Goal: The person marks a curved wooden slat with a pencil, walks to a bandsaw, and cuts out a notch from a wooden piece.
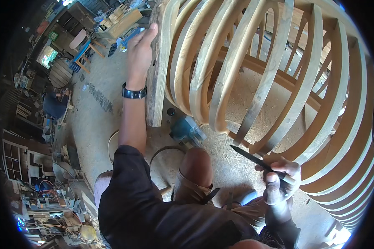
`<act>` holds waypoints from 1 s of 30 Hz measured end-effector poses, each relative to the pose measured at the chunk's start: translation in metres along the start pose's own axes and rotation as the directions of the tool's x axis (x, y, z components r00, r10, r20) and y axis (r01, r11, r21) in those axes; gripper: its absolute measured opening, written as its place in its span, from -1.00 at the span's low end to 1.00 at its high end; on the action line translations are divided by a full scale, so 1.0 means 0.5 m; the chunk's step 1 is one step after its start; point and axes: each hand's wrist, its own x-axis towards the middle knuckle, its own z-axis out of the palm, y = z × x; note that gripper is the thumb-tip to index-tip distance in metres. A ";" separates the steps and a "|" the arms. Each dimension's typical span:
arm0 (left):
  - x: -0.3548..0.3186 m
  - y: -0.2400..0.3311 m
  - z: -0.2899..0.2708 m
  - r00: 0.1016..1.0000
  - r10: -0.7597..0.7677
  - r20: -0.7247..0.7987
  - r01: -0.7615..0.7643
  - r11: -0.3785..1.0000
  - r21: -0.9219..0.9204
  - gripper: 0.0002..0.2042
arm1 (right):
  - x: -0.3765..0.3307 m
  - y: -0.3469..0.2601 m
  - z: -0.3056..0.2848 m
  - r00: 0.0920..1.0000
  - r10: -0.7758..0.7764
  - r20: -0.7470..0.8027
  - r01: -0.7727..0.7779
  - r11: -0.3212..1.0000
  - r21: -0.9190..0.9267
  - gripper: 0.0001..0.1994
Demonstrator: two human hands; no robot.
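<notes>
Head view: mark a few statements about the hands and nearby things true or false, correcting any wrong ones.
1. The right hand holds a slim, dark, pointed tool. True.
2. A black-strapped wristwatch is on the right wrist. False: the wristwatch is on the left wrist.
3. The left hand touches a flat, rough-edged wooden board. True.
4. Pale, curved wooden ribs stand right of the board in the picture. True.
5. A teal power tool sits on the ribs. False: the power tool is on the dusty grey floor.

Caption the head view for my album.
Left hand against a board, right hand holding a dark pointed tool beside curved wooden ribs.
</notes>
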 end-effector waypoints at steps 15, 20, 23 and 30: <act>-0.075 0.035 -0.008 0.994 -0.022 -0.110 0.032 0.995 0.090 -0.58 | -0.050 0.060 -0.010 0.930 -0.181 0.320 0.239 0.959 -0.154 -0.79; -0.092 0.042 0.007 0.994 -0.029 -0.109 0.044 0.990 0.136 -0.59 | -0.054 0.099 -0.020 0.919 -0.182 0.349 0.242 0.960 -0.138 -0.78; -0.081 0.025 0.017 0.997 -0.050 -0.055 0.057 0.988 0.144 -0.61 | -0.056 0.116 -0.031 0.905 -0.158 0.396 0.235 0.959 -0.156 -0.77; -0.063 0.001 0.059 0.998 -0.046 0.030 0.040 0.981 0.191 -0.62 | -0.061 0.120 -0.049 0.894 -0.107 0.435 0.194 0.967 -0.163 -0.78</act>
